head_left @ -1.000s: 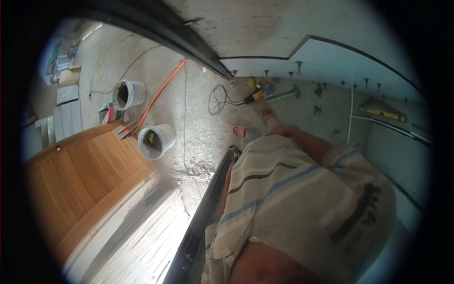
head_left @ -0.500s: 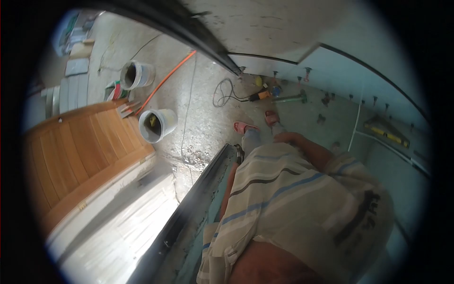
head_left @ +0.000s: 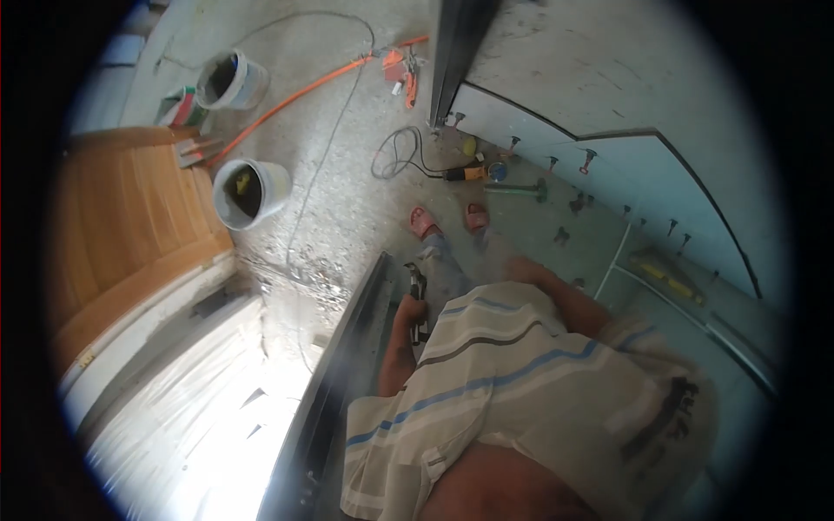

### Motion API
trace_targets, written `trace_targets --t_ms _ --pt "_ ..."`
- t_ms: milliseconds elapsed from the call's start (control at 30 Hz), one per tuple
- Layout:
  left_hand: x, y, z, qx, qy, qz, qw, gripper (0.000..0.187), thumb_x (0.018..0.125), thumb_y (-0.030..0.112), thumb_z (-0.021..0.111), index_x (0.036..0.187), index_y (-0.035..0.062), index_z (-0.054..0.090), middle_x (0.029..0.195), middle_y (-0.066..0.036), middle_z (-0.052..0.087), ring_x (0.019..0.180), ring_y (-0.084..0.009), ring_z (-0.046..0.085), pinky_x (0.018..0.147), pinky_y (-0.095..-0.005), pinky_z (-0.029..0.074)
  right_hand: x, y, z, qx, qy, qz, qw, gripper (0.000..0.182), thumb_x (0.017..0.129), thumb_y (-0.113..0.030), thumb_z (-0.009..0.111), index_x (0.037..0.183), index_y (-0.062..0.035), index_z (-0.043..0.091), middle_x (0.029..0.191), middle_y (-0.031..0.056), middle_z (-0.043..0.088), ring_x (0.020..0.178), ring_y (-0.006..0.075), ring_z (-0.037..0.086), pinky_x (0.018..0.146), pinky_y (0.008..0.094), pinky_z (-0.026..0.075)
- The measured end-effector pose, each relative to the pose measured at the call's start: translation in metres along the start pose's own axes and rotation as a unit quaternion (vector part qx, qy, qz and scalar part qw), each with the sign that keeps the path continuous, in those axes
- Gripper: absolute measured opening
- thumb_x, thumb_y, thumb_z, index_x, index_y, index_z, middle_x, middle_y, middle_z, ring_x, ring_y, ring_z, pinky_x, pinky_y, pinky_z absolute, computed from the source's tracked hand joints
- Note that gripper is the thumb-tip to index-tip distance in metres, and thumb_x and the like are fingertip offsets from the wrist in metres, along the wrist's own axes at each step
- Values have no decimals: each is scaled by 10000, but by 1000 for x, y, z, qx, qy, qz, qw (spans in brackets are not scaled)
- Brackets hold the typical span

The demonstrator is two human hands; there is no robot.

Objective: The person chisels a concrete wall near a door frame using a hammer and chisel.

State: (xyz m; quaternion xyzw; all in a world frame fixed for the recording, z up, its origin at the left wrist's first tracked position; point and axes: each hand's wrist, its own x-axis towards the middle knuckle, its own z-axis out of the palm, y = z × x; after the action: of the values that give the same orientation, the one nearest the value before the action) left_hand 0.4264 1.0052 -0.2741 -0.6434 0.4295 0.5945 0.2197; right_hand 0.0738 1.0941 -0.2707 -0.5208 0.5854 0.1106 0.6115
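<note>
My left hand [head_left: 412,310] is closed around a dark, metallic hand tool [head_left: 417,282], low beside my left leg and close to the dark metal frame edge [head_left: 347,347]. What kind of tool it is cannot be made out clearly. My right hand [head_left: 519,269] hangs by my right thigh, blurred, with its fingers not distinct. On the floor beyond my pink sandals [head_left: 423,222] lie a yellow-and-black power tool [head_left: 466,174] with a coiled cable [head_left: 395,154] and a green-handled hammer-like tool [head_left: 514,188].
Buckets [head_left: 252,193] stand on the left near a wooden door panel [head_left: 130,234]. An orange hose [head_left: 295,102] crosses the floor. On the right, large tiles [head_left: 608,161] have several small clips [head_left: 588,161] along them, and a yellow level [head_left: 667,278] lies there.
My left hand and its tool have come into clearer view from behind the shirt. The camera view has shifted, bringing an orange-handled tool on the floor into sight.
</note>
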Motion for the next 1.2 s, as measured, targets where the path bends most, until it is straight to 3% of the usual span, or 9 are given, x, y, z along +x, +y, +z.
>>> trace_targets --t_ms 100,267,567,667,800,933,1033,1100,1200 --pt "58 -55 19 -63 -7 1 998 230 733 108 571 796 -113 582 691 -173 615 599 -269 631 513 -393 481 -9 -24 2 -96 -25 53 994 516 926 -360 467 1334 -45 475 1390 232 434 1319 371 379 1080 464 314" --pt "25 -19 0 -212 15 -34 977 148 753 68 534 718 -65 588 623 -110 573 513 -217 584 455 -373 446 13 -4 35 -59 24 156 986 664 873 -617 460 1419 -249 379 1543 149 199 1404 388 217 1008 723 235" --pt "38 -42 8 -175 54 -6 983 196 748 131 583 810 -49 631 676 -110 614 579 -180 590 505 -361 457 53 42 55 -134 9 21 991 703 883 -585 488 1435 -165 371 1521 245 207 1414 429 170 1116 580 191" --pt "42 -37 16 -153 52 43 986 182 733 140 598 800 -28 622 662 -85 601 614 -166 583 543 -364 468 39 32 40 -84 8 92 992 698 895 -567 476 1431 -132 374 1480 264 292 1396 435 219 1142 517 172" --pt "60 -53 10 -184 -8 22 983 171 724 137 607 777 -26 611 671 -77 603 591 -173 582 530 -362 464 52 -29 -19 -10 251 207 946 586 900 -445 536 1337 -61 469 1312 216 520 1215 399 485 1003 519 376" --pt "81 -36 -21 -210 -21 -51 976 246 719 166 602 806 -63 625 699 -133 640 640 -225 655 549 -387 488 129 29 -38 38 268 223 936 498 939 -440 481 1216 -37 575 1197 173 596 1118 335 554 985 478 403" --pt "121 -24 -34 -337 -7 -80 938 126 730 88 595 729 -38 584 655 -100 593 535 -196 599 484 -350 477 181 20 -62 298 253 276 878 306 933 -368 535 989 -77 608 894 83 601 813 229 575 747 403 483" --pt "159 -21 -34 -379 -12 -88 921 120 741 77 589 780 -36 578 653 -105 589 529 -197 597 476 -343 479 231 36 -66 513 244 332 753 222 910 -330 598 850 -120 554 726 22 483 648 158 468 609 361 442" --pt "221 -27 -19 -439 30 -75 895 124 765 61 572 838 -34 537 630 -101 578 512 -186 592 458 -332 472 337 122 -44 623 239 346 659 374 868 -309 666 1128 -65 555 821 90 514 724 232 502 756 437 485"
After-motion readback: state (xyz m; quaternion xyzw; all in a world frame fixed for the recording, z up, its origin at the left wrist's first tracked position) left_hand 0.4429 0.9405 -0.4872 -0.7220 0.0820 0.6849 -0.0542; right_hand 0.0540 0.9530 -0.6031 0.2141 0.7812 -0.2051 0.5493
